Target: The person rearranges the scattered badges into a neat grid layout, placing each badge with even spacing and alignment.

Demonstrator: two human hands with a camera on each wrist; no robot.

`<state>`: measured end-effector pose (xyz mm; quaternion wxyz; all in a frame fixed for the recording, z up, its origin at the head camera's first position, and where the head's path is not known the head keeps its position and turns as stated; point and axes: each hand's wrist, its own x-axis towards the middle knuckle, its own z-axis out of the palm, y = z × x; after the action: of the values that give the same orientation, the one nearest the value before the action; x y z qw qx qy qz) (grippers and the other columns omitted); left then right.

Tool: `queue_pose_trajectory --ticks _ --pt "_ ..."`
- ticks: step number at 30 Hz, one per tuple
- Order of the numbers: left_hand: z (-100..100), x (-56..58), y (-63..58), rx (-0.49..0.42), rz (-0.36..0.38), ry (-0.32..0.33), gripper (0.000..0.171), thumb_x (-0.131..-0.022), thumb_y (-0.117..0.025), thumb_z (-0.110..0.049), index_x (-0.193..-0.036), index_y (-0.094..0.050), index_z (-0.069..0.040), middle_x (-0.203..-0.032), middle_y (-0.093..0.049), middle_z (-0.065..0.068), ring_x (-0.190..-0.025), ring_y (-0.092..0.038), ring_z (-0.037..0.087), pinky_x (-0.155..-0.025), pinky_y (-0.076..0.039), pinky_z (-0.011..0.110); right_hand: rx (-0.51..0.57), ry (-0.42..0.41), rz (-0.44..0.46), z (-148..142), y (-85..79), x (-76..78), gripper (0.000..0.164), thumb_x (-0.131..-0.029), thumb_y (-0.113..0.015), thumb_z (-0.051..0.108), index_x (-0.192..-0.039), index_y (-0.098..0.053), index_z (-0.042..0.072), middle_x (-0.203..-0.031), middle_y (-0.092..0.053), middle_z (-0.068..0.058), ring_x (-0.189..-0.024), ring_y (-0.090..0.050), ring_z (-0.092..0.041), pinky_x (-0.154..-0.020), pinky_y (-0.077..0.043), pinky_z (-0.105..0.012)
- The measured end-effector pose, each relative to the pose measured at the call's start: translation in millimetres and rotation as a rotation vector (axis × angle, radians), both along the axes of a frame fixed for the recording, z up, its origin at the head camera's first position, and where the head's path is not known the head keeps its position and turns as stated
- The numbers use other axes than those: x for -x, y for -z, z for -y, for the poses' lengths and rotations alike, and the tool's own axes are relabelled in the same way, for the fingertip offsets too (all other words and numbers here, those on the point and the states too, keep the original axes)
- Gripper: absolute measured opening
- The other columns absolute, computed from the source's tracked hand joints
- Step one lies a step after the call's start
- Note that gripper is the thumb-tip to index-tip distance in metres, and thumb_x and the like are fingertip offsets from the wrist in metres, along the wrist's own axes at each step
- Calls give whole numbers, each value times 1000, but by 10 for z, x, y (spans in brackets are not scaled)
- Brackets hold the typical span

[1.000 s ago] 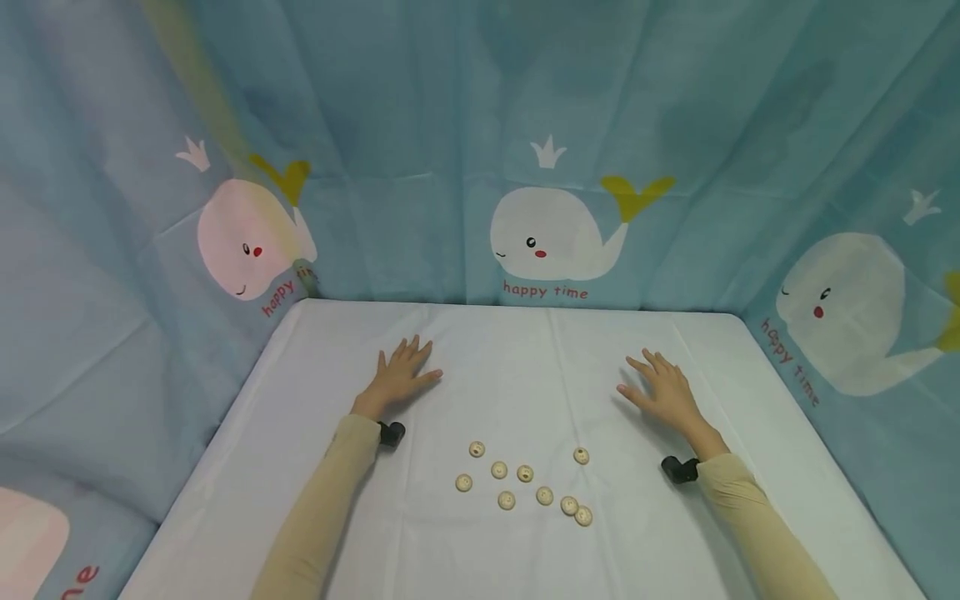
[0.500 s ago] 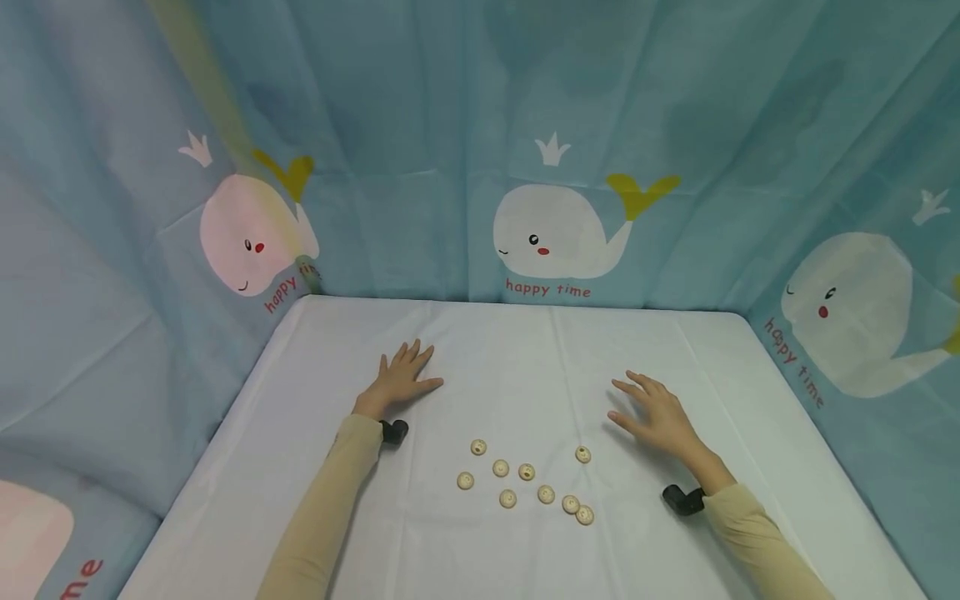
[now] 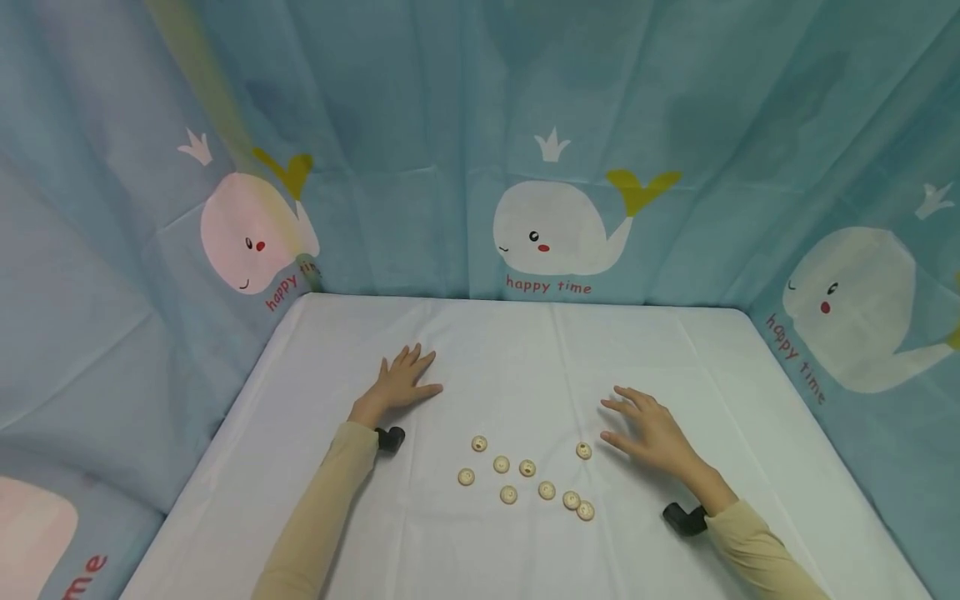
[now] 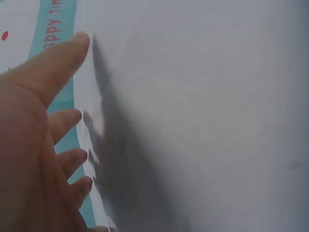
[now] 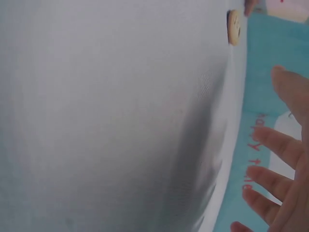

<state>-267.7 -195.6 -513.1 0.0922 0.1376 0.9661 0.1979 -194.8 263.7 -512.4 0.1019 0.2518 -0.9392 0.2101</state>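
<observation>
Several round, pale wooden buttons (image 3: 527, 468) lie scattered on the white-covered table. Two of them, at the right front, overlap at the edges (image 3: 578, 505). My left hand (image 3: 397, 385) is spread low over the cloth, beyond and left of the buttons, and holds nothing. My right hand (image 3: 651, 433) hovers with loosely bent, parted fingers just right of a lone button (image 3: 583, 451). That hand holds nothing either. In the right wrist view one button (image 5: 233, 27) shows past the thumb. In the left wrist view only the left hand (image 4: 43, 96) and its shadow appear over cloth.
A white cloth (image 3: 495, 350) covers the table. Blue curtains (image 3: 390, 225) with printed whales rise along its back and both sides. A black wrist device (image 3: 684, 518) sits at the right wrist, and another (image 3: 391, 439) at the left.
My right hand has come nearer, toward the buttons and slightly left, its fingers bending a little more. The left hand has barely shifted. The buttons lie as before.
</observation>
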Motion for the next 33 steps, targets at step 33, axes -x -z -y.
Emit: queue_pose_trajectory --ticks 33 --pt "-284 -806 -255 23 -205 279 57 -82 -63 -50 -129 -55 -19 -136 -49 7 -131 -37 30 -105 -20 60 -79 -190 60 291 -100 -251 37 -75 -74 39 -107 -68 21 -92 -60 11 -85 -55 -11 -70 -43 -31"
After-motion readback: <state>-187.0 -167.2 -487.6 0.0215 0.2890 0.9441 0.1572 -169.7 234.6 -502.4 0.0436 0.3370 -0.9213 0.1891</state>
